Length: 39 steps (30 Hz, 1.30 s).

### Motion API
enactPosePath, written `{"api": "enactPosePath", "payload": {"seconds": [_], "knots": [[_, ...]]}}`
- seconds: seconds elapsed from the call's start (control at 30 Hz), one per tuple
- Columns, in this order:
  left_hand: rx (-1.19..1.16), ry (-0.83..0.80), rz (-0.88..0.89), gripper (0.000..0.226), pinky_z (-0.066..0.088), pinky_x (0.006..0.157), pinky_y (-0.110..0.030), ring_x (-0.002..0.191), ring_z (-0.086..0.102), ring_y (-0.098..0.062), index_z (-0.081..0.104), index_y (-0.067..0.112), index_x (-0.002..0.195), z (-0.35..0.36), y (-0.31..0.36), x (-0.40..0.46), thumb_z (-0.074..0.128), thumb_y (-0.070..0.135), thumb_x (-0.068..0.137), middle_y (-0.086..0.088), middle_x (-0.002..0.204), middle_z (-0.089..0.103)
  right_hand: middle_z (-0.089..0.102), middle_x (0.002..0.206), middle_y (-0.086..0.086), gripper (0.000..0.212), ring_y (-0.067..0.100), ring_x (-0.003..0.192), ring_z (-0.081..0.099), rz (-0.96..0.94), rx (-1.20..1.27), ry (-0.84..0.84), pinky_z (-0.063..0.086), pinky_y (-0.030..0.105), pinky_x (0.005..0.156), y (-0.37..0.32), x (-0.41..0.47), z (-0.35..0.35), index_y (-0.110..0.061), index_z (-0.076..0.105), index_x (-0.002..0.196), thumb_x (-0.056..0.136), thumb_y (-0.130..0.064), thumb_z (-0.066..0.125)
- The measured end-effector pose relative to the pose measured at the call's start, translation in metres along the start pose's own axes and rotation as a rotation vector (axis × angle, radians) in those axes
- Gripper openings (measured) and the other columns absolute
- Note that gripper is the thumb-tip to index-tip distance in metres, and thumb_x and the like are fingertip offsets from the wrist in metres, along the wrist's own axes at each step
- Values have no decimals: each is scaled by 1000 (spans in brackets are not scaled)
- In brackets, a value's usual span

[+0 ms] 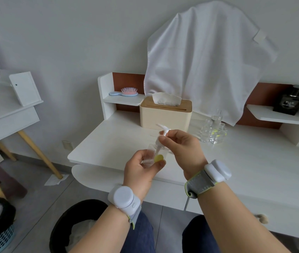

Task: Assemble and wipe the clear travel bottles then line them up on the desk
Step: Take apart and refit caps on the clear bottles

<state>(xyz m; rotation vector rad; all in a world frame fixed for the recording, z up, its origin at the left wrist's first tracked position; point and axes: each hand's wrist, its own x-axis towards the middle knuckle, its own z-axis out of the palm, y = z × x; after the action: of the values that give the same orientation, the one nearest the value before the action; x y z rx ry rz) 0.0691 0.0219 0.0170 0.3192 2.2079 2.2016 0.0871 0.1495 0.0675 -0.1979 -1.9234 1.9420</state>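
We are seated at a white desk [108, 141], looking down at both hands above its front edge. Our left hand [141, 170] curls around a clear travel bottle [150, 156] with a round yellow label. Our right hand [181, 145] pinches a white pump top [163, 129] at the bottle's neck; we judge it is being fitted or screwed on, though we cannot tell how far it is seated. Toward the back of the desk, right of a tissue box [165, 114], a cluster of clear bottles [213, 130] stands bunched, at least one uncapped. Assembly looks partly done; wiping and lining up seem still ahead.
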Motion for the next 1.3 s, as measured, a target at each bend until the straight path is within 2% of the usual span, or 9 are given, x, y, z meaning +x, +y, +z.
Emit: {"api": "enactPosePath", "payload": {"seconds": [0.2,0.4,0.5,0.63,0.73,0.87,1.0,1.1,1.3], "knots": [[-5,-1,-1,28,56,84,-46,88,67,-18,66,28,94,0,1,-2,83,23,71,9,93,70,76,94,5,12,10,82,68,18,18,-33,46,16,71,-3,3,-3,-9,67,98,87,-7,67],[6,-21,1,30,55,86,-45,91,68,-17,65,29,96,0,4,-2,82,26,72,10,97,69,64,76,-2,33,10,68,56,14,-160,61,45,24,64,-6,5,-2,-15,66,85,70,-38,84],[12,-28,0,30,56,85,-44,91,68,-17,65,30,95,1,3,-3,82,27,72,12,97,69,54,67,-4,28,11,64,48,-5,-173,37,41,27,62,-4,3,-1,-15,66,77,69,-33,86],[-9,-14,-12,28,56,83,-43,88,69,-18,67,29,93,1,1,-2,83,24,71,14,90,71,64,72,-5,22,8,68,59,25,-93,0,45,20,64,-5,1,-1,-16,71,92,74,-19,83],[-22,-7,-20,28,56,81,-42,87,69,-19,67,29,92,-1,-1,-2,83,24,70,14,88,71,76,91,3,28,13,84,71,39,15,-75,51,22,75,-6,2,-3,-12,67,108,82,-3,73],[-44,0,-22,27,56,77,-40,87,69,-22,68,28,93,-1,-1,-2,83,24,71,10,89,72,76,100,5,37,18,96,71,21,88,-133,54,22,83,-5,1,-2,-14,63,117,86,5,63],[-49,-1,-27,28,58,77,-38,89,69,-20,67,29,94,-1,1,-2,83,26,71,12,93,71,71,108,-1,39,13,99,68,21,-37,-61,55,28,82,-1,1,3,-18,62,115,79,-16,78],[-40,0,-20,27,57,78,-40,89,69,-20,67,29,93,-1,1,-3,83,25,72,11,93,71,70,99,-3,41,10,89,67,19,-115,18,52,23,75,-1,0,7,-18,64,105,73,-35,83],[-5,-16,-12,30,55,85,-46,91,68,-19,66,27,98,-1,3,-6,82,27,72,10,97,70,68,82,-2,34,11,78,65,-17,-185,73,54,28,75,0,1,11,-19,66,91,70,-38,85]]}}
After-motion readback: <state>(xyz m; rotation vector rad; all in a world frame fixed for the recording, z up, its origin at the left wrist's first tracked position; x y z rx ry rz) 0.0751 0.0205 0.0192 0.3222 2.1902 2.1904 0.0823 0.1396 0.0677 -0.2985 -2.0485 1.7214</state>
